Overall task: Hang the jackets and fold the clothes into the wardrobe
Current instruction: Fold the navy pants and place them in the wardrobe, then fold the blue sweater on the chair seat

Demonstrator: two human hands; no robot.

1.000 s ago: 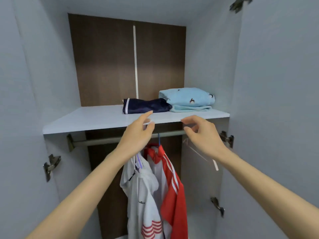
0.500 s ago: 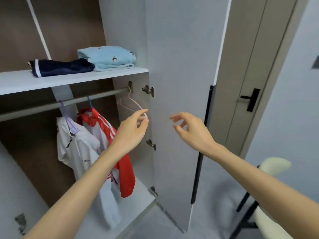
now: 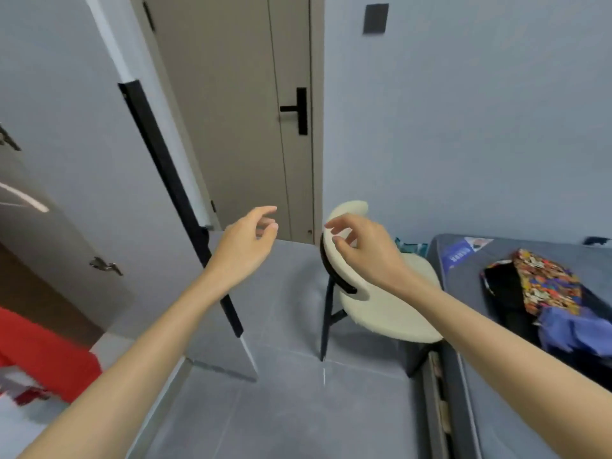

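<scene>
Facing grey floor (image 3: 281,419), chair (image 3: 390,313), bed (image 3: 496,409) w/ clothes (image 3: 543,293).

Clothes (image 3: 546,303) on grey bed (image 3: 496,409)

Chair (image 3: 387,313) at 4 o'clock looks like nubby cream cloth on matt black legs, and the floor (image 3: 281,409) is smooth grey tile with a faint sheen. Wardrobe door (image 3: 82,144) at 10 is smooth matt grey with a shiny metal hinge (image 3: 106,266). The bed (image 3: 496,409) at 5 is grey woven cloth, and the red jacket (image 3: 43,359) at 8 looks like smooth fabric.
</scene>
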